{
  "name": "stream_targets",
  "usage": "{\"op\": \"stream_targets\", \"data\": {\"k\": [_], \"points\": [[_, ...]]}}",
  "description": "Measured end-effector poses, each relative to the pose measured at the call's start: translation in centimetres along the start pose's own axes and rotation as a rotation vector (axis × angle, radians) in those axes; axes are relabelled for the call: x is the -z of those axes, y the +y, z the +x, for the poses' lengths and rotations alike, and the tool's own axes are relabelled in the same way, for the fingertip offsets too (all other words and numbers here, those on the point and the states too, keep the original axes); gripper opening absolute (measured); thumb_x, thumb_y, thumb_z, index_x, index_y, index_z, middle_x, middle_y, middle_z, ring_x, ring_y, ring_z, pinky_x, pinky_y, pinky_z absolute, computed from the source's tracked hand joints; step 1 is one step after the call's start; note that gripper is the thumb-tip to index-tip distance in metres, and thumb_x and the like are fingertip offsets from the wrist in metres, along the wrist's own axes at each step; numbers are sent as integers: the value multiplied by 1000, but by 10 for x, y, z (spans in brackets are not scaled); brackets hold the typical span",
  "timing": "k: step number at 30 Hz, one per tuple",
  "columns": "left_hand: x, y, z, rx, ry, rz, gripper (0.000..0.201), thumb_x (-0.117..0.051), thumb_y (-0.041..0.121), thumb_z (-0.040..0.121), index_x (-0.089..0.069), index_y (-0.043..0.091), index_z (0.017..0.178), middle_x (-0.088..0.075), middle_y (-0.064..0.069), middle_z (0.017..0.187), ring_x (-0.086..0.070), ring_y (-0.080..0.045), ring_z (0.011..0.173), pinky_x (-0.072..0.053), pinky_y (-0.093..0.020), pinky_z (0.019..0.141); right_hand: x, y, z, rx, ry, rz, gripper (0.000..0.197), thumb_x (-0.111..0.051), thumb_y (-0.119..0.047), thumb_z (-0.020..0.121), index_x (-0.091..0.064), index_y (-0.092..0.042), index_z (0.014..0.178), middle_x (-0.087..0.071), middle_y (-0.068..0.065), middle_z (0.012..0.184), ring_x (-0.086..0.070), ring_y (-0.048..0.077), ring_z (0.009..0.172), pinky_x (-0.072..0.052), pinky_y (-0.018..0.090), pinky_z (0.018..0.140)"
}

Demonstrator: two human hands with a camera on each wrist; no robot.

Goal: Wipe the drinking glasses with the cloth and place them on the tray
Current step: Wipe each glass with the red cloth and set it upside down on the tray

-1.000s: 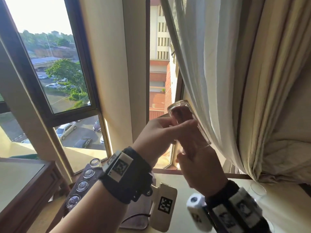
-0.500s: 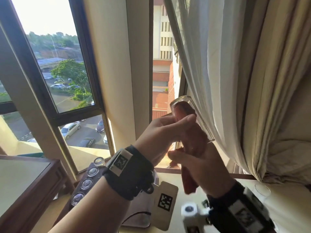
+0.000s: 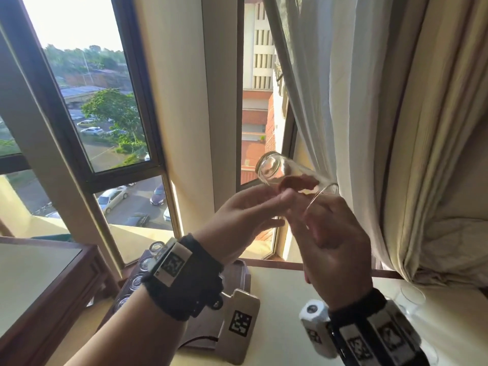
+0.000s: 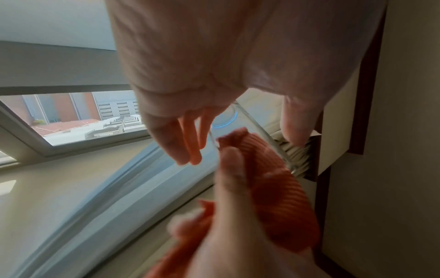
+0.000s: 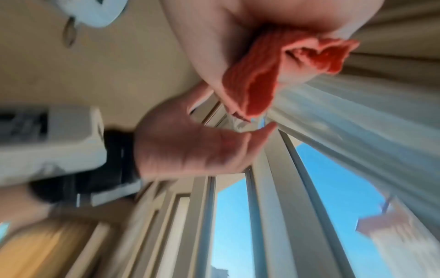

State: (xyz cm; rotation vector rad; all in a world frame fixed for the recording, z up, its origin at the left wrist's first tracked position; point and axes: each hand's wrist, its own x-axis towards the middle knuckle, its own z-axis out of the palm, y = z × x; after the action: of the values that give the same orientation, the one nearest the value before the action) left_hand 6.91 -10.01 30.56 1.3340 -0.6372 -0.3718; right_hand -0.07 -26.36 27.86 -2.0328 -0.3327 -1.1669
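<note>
A clear drinking glass (image 3: 280,167) is held up before the window, tilted almost flat, base towards the upper left and rim towards the lower right. A red cloth (image 3: 298,182) is stuffed into it; my right hand (image 3: 317,215) pinches that cloth at the rim. My left hand (image 3: 285,208) lies along the glass with straight fingers, thumb on one side and fingers on the other, touching it only lightly. In the left wrist view the glass (image 4: 228,118) shows between that thumb and the fingers. The dark tray (image 3: 237,270) sits on the table below.
Several glasses (image 3: 137,281) stand in a row on the tray's left side. Another clear glass (image 3: 412,297) stands on the table at the right. A pale curtain (image 3: 343,101) hangs just behind the held glass. A wooden side table (image 3: 39,286) is at the left.
The glass has tipped from steeply upright to nearly flat. My left hand has loosened from a grip to straight fingers. The cloth now sits inside the glass.
</note>
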Motion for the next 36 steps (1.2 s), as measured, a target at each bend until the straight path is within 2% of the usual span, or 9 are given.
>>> {"op": "stream_targets", "data": {"k": [5, 8, 13, 19, 22, 26, 32, 34, 36], "points": [[-9, 23, 4, -24, 126, 116, 37, -83, 50, 80, -83, 14, 89, -79, -13, 98, -76, -25, 97, -57, -48, 100, -16, 0, -10, 211, -164, -374, 57, -73, -13, 88, -57, -16, 143, -55, 7, 149, -74, 21, 78, -59, 25, 80], [-1, 19, 5, -108, 91, 115, 49, -93, 41, 75, -79, 2, 101, -76, -24, 106, -75, -40, 100, -57, -59, 101, -16, -19, -4, -164, -229, 64, 47, -72, -8, 90, -61, -10, 136, -77, 5, 102, -71, 18, 65, -59, 18, 69], [9, 12, -1, -152, -71, -170, 49, -80, 25, 87, -67, -13, 115, -68, -26, 114, -71, -36, 104, -57, -47, 98, -6, -48, 4, -753, -389, 1036, 13, -72, 3, 76, -70, -10, 75, -55, 10, 46, -52, 19, 34, -44, 23, 41], [5, 14, -1, 40, 307, 200, 38, -88, 42, 85, -84, 6, 94, -80, -20, 100, -78, -35, 100, -59, -57, 101, -29, -13, -7, -23, -364, -213, 38, -72, -4, 86, -69, -12, 124, -77, 9, 100, -65, 12, 54, -60, 21, 68], [13, 8, -3, 90, 166, 119, 45, -87, 39, 83, -79, 0, 103, -77, -24, 110, -76, -34, 104, -57, -54, 106, -27, -23, -3, -323, -383, 257, 30, -67, 5, 89, -68, -14, 113, -76, -7, 78, -67, 10, 60, -60, 22, 68], [22, -4, -5, 73, 41, -131, 45, -85, 30, 81, -74, -2, 110, -72, -28, 113, -74, -33, 105, -58, -46, 104, -23, -38, -8, -862, -392, 1117, 27, -71, 1, 77, -61, 3, 102, -57, 12, 53, -55, 22, 39, -48, 25, 41], [12, -7, 5, 187, 316, 212, 42, -85, 48, 85, -84, 8, 96, -80, -16, 102, -78, -28, 102, -60, -51, 101, -44, 16, -16, 37, -425, -375, 44, -67, -13, 91, -62, -23, 133, -75, 1, 83, -61, 10, 51, -61, 26, 62], [13, -11, 7, 189, 302, 191, 45, -89, 50, 79, -83, 9, 97, -80, -15, 103, -78, -27, 101, -60, -51, 102, -47, 15, -17, 16, -410, -292, 48, -73, -8, 85, -63, -24, 129, -75, -1, 81, -65, 12, 54, -61, 28, 58], [22, -18, 6, 183, 206, 43, 56, -90, 50, 73, -79, 4, 104, -76, -21, 113, -76, -32, 106, -56, -50, 108, -47, 8, -16, -368, -401, 243, 44, -72, -2, 85, -62, -22, 123, -71, 2, 73, -68, 15, 59, -59, 27, 57]]}}
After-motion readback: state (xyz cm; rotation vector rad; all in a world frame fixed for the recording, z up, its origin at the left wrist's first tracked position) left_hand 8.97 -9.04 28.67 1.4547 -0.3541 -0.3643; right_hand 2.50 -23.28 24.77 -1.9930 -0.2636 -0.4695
